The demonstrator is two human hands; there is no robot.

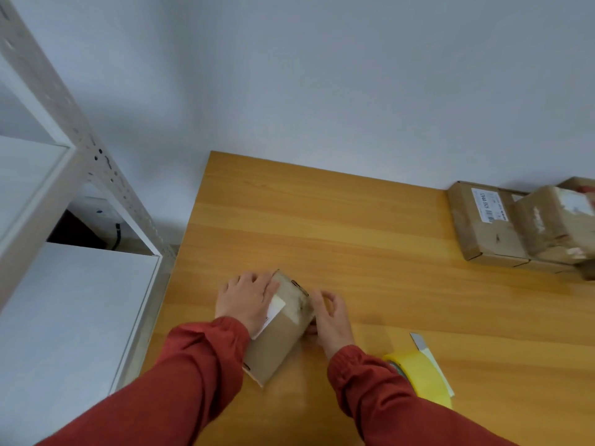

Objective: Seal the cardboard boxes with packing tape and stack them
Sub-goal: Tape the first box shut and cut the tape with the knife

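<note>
A small brown cardboard box [279,336] lies on the wooden table [370,252] in front of me, with clear tape and a white label on its top. My left hand [246,297] rests flat on the box's left side and top, fingers straight. My right hand [331,315] holds the box's right edge with curled fingers. A yellow roll of packing tape [418,370] lies to the right, beside my right sleeve. Several taped cardboard boxes [489,220] sit in a pile at the table's far right.
A small grey blade or cutter [418,340] lies just beyond the tape roll on a pale sheet. A white metal shelving unit [64,175] stands to the left of the table. The grey wall runs along the table's far edge.
</note>
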